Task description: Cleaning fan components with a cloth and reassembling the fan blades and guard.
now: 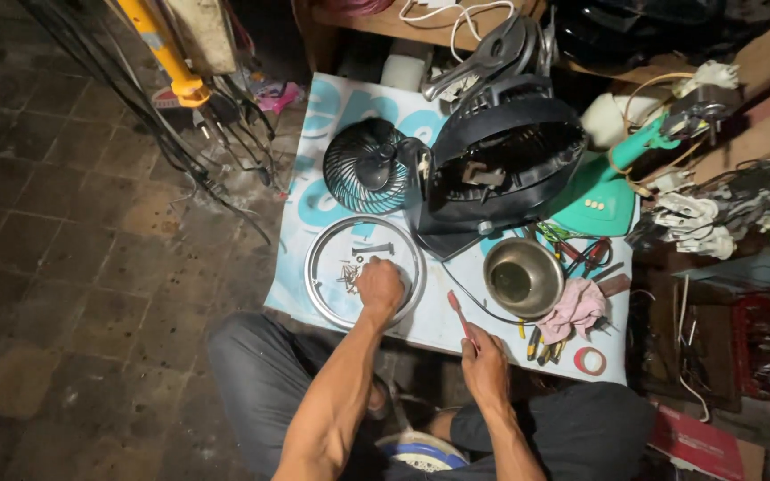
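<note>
L hand point(380, 287) pinched on screws point(349, 274) inside ring point(314, 285); R hand point(485, 363) clamped on screwdriver point(458, 313) at mat point(430, 325) edge.

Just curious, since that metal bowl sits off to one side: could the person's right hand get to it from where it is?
Probably yes. The right hand holds a red-handled tool at the table's near edge, and the metal bowl sits just beyond it with nothing between them. The pink rag lies beside the bowl, not across the way.
</note>
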